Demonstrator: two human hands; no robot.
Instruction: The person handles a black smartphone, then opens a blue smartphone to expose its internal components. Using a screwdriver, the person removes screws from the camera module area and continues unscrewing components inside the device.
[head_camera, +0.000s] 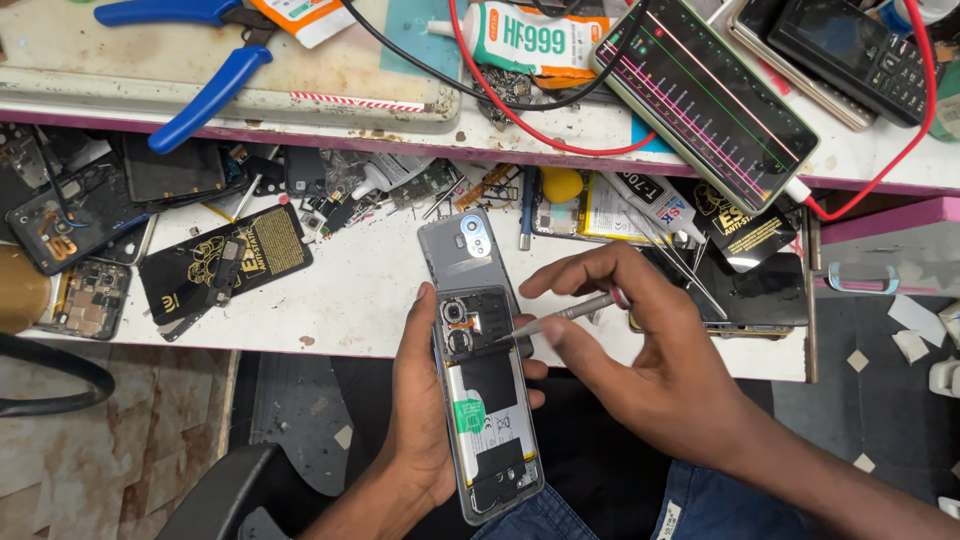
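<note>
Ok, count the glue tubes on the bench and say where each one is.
2. One white glue tube with an orange end lies on the upper shelf by the red cable. A second tube lies on the lower shelf, above the right hand. Clutter may hide more.

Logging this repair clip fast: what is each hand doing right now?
Left hand: closed around the opened phone, cradling it from beneath.
Right hand: closed on a thin metal screwdriver, tip at the phone's upper section.
</note>
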